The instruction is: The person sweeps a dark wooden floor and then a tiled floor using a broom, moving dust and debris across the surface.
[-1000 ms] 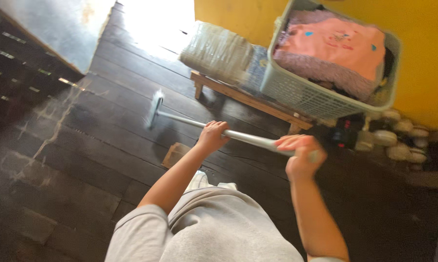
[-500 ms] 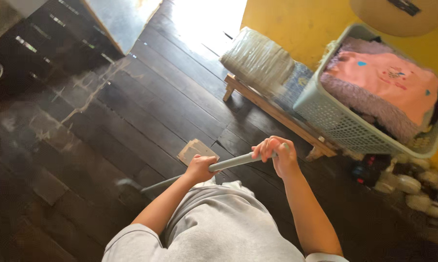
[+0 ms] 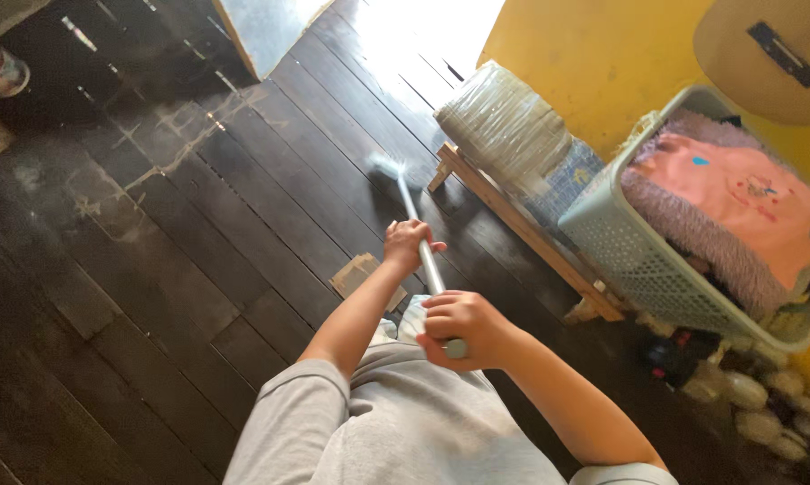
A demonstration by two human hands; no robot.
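Beside the low wooden bench (image 3: 522,229), the broom (image 3: 414,220), gripped by left hand (image 3: 408,244) and right hand (image 3: 463,328), sweeps the floor (image 3: 198,224); swinging wide could knock the laundry basket (image 3: 638,260).

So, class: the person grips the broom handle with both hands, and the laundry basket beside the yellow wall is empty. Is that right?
Not quite. Both hands, left and right, do grip the broom handle, but the basket by the yellow wall is not empty: the head view shows it full of pink cloth.
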